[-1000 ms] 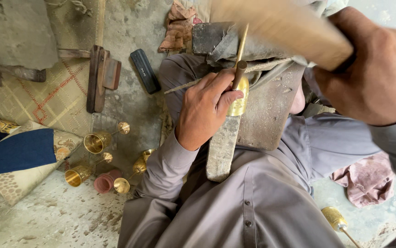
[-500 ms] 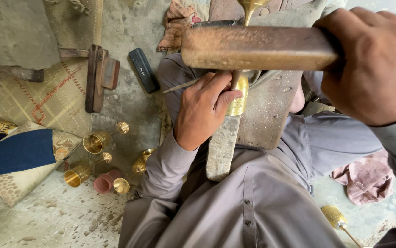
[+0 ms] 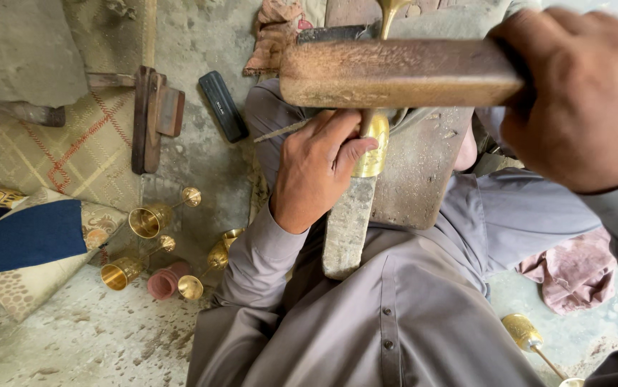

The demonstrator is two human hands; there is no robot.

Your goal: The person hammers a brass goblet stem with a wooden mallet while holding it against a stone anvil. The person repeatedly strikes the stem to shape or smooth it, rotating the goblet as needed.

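Observation:
My left hand (image 3: 317, 172) grips a brass goblet (image 3: 372, 143) and presses its cup onto the end of a long grey metal stake (image 3: 348, 222) that slopes toward my lap. The goblet's stem and foot (image 3: 391, 8) point away from me, partly hidden behind a wooden mallet. My right hand (image 3: 581, 97) is closed on that thick wooden mallet (image 3: 398, 72), held level just above the goblet. A worn wooden block (image 3: 423, 168) lies on my lap beneath the stake.
Several brass goblets (image 3: 153, 217) lie on the concrete floor at the left, beside a small pink cup (image 3: 164, 282). A blue and patterned cushion (image 3: 26, 240), wooden tools (image 3: 153, 115), a black bar (image 3: 223, 106), a pink rag (image 3: 574, 269) and another brass goblet (image 3: 527, 335) lie around me.
The mallet swung from a raised, tilted position down to level just over the goblet. My left hand has kept its grip on the goblet at the stake.

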